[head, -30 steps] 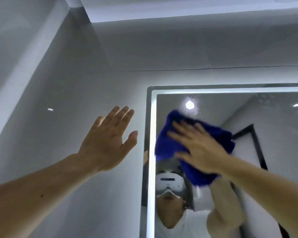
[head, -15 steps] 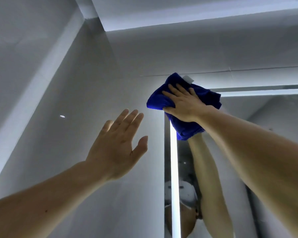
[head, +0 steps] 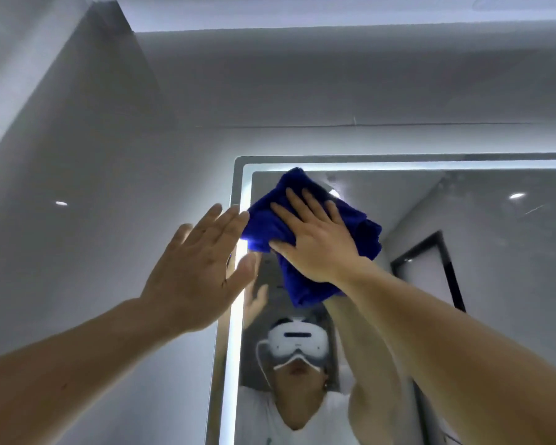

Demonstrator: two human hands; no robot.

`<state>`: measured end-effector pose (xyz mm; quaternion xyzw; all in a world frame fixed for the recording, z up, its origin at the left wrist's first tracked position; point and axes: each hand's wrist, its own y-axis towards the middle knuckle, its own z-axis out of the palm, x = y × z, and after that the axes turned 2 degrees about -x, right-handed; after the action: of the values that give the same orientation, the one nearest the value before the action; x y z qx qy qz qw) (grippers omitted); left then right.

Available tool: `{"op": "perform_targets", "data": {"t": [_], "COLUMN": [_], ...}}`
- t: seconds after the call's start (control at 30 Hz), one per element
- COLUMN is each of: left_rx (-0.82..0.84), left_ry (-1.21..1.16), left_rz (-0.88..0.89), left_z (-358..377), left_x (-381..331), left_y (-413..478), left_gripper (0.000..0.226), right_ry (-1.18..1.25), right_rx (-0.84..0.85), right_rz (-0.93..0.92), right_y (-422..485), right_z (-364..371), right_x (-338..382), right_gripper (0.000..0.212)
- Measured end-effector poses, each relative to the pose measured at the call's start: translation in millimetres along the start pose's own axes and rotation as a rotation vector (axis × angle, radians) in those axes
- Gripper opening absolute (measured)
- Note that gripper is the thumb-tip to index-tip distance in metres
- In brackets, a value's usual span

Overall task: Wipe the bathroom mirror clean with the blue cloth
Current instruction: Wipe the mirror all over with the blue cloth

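Your right hand (head: 318, 242) is spread flat, pressing the blue cloth (head: 305, 226) onto the mirror (head: 463, 252) near its top-left corner, mid-frame. Your left hand (head: 199, 268) is up beside it, fingers straight, holding nothing, over the mirror's lit left edge.

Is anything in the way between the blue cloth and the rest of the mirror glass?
Nothing visible. The right hand presses the blue cloth flat on the mirror near its top left corner. The left hand is raised by the lit left edge.
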<state>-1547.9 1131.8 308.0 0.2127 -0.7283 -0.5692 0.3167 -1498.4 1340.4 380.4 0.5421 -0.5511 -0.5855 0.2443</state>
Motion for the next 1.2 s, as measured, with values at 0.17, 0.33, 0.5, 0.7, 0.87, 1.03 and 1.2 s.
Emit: {"op": "perform_targets", "data": {"t": [0.17,0.33,0.5,0.7,0.87,1.03,1.2], "left_rx": [0.061,0.06,0.053,0.067,0.061,0.032,0.037], "left_ry": [0.017,0.003,-0.017,-0.014,0.013,0.02,0.035], "left_rz": [-0.042,-0.055,-0.078,-0.087,-0.084,-0.058,-0.066], "left_z": [5,19,30,27,18,15,16], "left_x": [-20,-55,-87,-132,-172,-201,-210], "left_y": [14,24,28,32,43,57,66], "left_gripper": [0.081,0.077,0.076,0.074,0.085,0.083,0.082], "right_ry": [0.014,-0.01,-0.004,-0.021,0.006,0.031,0.02], "right_rx": [-0.023,-0.07,-0.107,-0.04,0.02,0.025,-0.002], "right_rz": [0.187,0.382,0.411,0.08,-0.194,-0.237,-0.026], "right_y": [-2,-43,-77,-148,-170,-126,-53], "right_z": [-20,-30,-25,-8,-1,-12,-34], "right_x": [-91,-162,-166,-114,-105,-133,-177], "right_gripper": [0.066,0.066,0.066,0.065,0.061,0.061,0.062]}}
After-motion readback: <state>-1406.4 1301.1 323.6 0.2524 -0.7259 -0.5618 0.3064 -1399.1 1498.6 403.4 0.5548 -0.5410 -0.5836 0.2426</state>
